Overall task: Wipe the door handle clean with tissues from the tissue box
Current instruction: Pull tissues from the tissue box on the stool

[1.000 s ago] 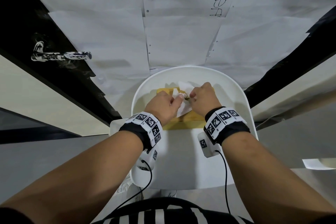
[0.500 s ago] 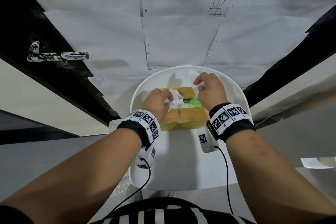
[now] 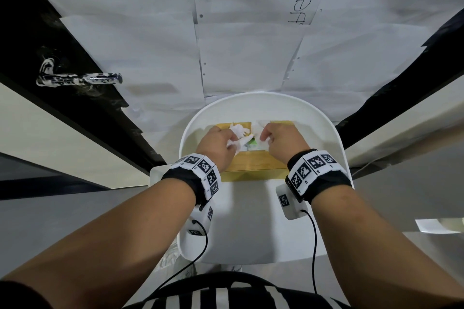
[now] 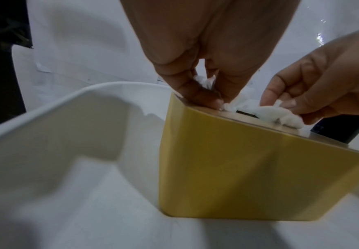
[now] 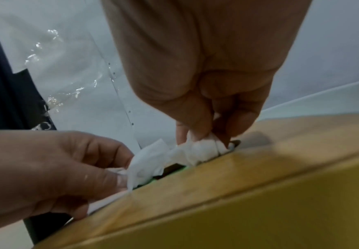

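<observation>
A yellow wooden-topped tissue box (image 3: 253,167) (image 4: 249,176) (image 5: 259,185) stands on a white chair seat (image 3: 251,221). Over its slot, my left hand (image 3: 221,143) (image 4: 212,94) (image 5: 68,168) pinches crumpled white tissue (image 3: 239,133) (image 4: 268,112) (image 5: 146,161). My right hand (image 3: 278,139) (image 5: 206,134) (image 4: 302,101) pinches another part of the tissue (image 5: 202,148) at the slot's right end. The door handle (image 3: 77,79), smeared with white, sticks out from the black door frame far to the left, away from both hands.
The white chair back (image 3: 263,105) curves behind the box. White paper sheets (image 3: 251,32) cover the door beyond it. Black frame strips (image 3: 401,78) run on either side. Grey floor (image 3: 50,221) lies to the left and right of the chair.
The right hand came back down from above the box to its slot and again pinches tissue. The left hand stayed at the slot with its tissue. The head view shifted slightly.
</observation>
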A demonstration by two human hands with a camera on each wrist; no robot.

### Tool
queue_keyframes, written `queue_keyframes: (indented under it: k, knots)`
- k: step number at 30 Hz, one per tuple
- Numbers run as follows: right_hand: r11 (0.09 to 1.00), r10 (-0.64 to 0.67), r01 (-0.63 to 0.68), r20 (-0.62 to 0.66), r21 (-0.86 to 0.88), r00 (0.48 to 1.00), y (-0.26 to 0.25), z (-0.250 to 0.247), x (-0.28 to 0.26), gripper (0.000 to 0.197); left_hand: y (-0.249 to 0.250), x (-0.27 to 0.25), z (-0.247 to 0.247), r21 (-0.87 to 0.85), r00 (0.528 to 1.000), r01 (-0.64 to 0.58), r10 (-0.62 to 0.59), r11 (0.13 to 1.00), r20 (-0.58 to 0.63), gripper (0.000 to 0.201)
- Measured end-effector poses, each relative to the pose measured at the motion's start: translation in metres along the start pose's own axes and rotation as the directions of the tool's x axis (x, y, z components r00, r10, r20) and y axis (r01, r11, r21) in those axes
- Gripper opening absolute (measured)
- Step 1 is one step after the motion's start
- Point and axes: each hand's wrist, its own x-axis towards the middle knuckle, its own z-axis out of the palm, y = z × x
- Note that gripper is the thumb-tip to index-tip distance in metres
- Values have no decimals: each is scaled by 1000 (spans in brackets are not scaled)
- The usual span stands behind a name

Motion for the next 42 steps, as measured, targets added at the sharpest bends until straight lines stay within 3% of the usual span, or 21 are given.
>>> queue_keyframes:
  k: [4, 11, 23, 27, 31, 33, 36, 39, 42]
  knots:
    - [997, 30, -27, 52, -70, 998, -5, 1, 2, 31, -1, 0, 1, -17, 1000, 21, -21, 1000, -9, 25]
    - [913, -80, 116, 108, -390, 991, -9, 18, -13, 29, -1, 2, 3, -13, 999, 33, -33, 999, -4, 29]
    - [945, -140, 197, 221, -262, 965, -8, 25, -5, 39, -1, 0, 4, -13, 999, 37, -37, 999, -15, 30]
    - [997, -79, 79, 43, -7, 996, -2, 14, -2, 29, -1, 0, 3, -10, 1000, 12, -12, 1000, -9, 25]
    - [996, -76, 81, -98, 48, 992, -2, 5, -4, 42, -2, -1, 7, 8, 999, -30, 30, 1000, 28, 27]
    - [993, -115, 112, -69, -35, 991, -4, 4, -6, 44, -1, -1, 7, 3, 998, -35, 35, 999, 42, 28]
    - [954, -112, 139, 112, -266, 987, -10, 9, -7, 36, 0, 0, 3, -28, 999, -35, 35, 999, 24, 29]
    - [977, -41, 72, 154, -201, 987, -10, 9, -4, 38, 1, 1, -2, -95, 998, 24, -29, 995, -47, 28]
    - [996, -64, 68, 75, -59, 995, -8, 8, -1, 43, 0, 1, -5, -173, 995, 45, -60, 984, -81, 24]
